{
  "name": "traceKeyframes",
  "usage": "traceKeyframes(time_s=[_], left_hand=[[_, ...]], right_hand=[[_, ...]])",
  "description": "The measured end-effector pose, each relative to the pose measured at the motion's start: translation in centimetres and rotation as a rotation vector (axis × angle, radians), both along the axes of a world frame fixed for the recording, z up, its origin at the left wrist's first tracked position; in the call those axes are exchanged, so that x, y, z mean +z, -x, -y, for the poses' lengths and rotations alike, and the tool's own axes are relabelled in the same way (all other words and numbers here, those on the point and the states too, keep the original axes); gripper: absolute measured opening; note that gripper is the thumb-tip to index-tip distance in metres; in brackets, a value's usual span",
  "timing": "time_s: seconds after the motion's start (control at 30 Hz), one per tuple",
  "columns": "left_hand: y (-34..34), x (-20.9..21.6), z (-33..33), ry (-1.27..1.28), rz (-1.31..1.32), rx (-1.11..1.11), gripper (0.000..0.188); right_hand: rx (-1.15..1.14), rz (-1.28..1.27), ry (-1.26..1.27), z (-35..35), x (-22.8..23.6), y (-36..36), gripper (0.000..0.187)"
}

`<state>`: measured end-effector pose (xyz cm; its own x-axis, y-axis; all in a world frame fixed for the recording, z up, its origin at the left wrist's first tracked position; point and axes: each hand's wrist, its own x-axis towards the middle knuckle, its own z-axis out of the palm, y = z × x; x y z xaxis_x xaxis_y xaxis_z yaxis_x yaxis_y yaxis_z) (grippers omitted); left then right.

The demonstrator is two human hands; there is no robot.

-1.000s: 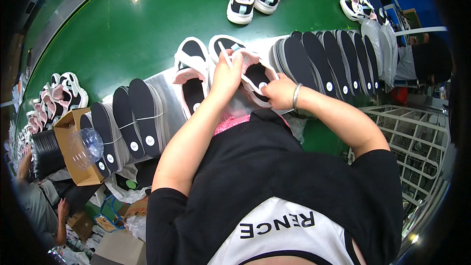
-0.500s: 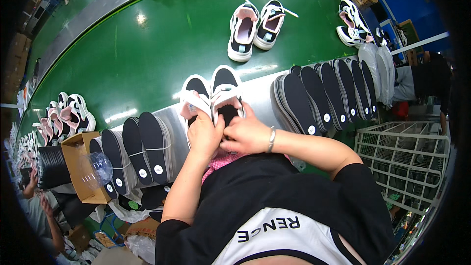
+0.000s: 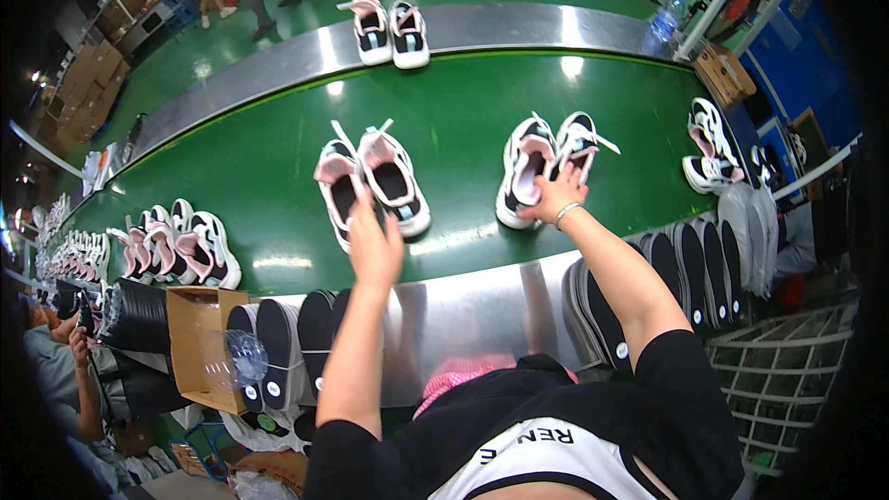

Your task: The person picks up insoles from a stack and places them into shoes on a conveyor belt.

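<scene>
Seen from above, a person in a black top reaches both bare arms forward over a green counter (image 3: 463,134). The left hand (image 3: 375,248), blurred, points away from the body, palm side down, its fingers loosely extended and slightly parted at the near end of a black, white and pink pair of sneakers on the left (image 3: 370,168). Whether it touches them is unclear; it has no visible grip. The right hand (image 3: 558,193), with a silver bracelet (image 3: 568,212) at the wrist, stretches farther out, fingers spread wide across the heels of a matching pair on the right (image 3: 534,148); they are not curled round either shoe, and contact cannot be told.

Both pairs stand on the green counter, heels toward the person, with a broad strip of green between them and more green beyond their toes. A curved metal border (image 3: 519,28) bounds the far edge, bearing a third pair (image 3: 408,42). Along the near edge runs a metal ledge (image 3: 463,319), between insole stacks at left (image 3: 278,352) and right (image 3: 600,315). More sneakers line the counter's left end (image 3: 173,250), and others stand at its right end (image 3: 711,150).
</scene>
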<state>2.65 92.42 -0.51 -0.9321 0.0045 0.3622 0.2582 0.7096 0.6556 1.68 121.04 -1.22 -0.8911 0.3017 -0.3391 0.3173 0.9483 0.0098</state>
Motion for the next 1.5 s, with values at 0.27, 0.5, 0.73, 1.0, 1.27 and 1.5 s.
traceKeyframes(time_s=[0.27,0.5,0.73,1.0,1.27,1.5], left_hand=[[-7.5,-5.2,-3.3,-0.391,0.387,-0.109,0.037],[-7.8,-7.6,-7.3,-0.484,0.507,-0.092,0.077],[-15.6,-7.7,-6.4,-0.203,0.484,-0.153,0.076],[-12.2,-2.7,-7.5,-0.363,0.277,-0.335,0.043],[-9.1,-1.8,-8.0,-0.468,0.55,-0.217,0.016],[-9.1,-1.4,-8.0,-0.684,0.703,-0.19,0.013]], right_hand=[[0.272,-0.017,0.298,-4.0,-4.7,3.4,0.058],[0.82,0.132,0.528,1.8,2.8,-6.7,0.043],[0.825,0.088,0.322,4.0,3.4,-16.4,0.039],[0.082,-0.304,0.204,-4.6,2.9,-21.4,0.035],[-0.13,-0.24,0.053,-5.1,1.3,-23.5,0.049],[-0.178,-0.665,0.549,-3.9,6.2,-22.7,0.021]])
